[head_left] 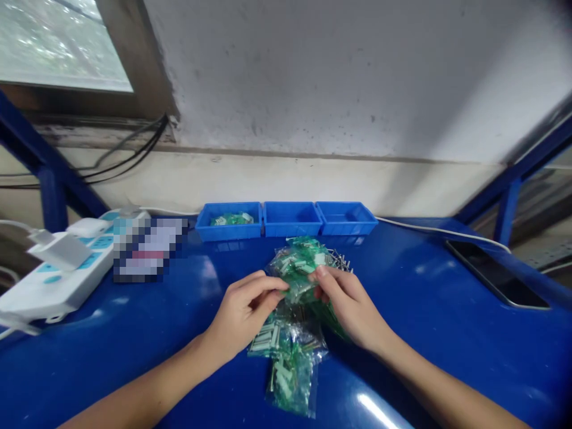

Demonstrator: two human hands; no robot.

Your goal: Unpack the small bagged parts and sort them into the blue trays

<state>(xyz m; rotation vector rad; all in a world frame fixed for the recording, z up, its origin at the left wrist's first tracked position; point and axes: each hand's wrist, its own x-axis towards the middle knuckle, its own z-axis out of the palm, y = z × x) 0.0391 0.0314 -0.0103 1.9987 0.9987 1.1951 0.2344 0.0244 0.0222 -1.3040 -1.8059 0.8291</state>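
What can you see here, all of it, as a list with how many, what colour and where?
Held bag: one, clear and green, between the hands
Other bags: several, uncountable, clear and green, below and around it; more in the left bin
Metal pieces: many, silvery, behind the right hand
Bins: three, blue, row by the wall
Table: one, blue, underneath
Power strip: one, white and blue, left
Chargers: two, white, on it
Pixelated item: one, mixed colours, beside it
Phone: one, black, right
Cables: several, black and white, both sides
Frame beams: several, blue, both sides
Window: one, brown frame, upper left
Wall: one, grey over cream, behind
Hands: two, bare, left and right, centre
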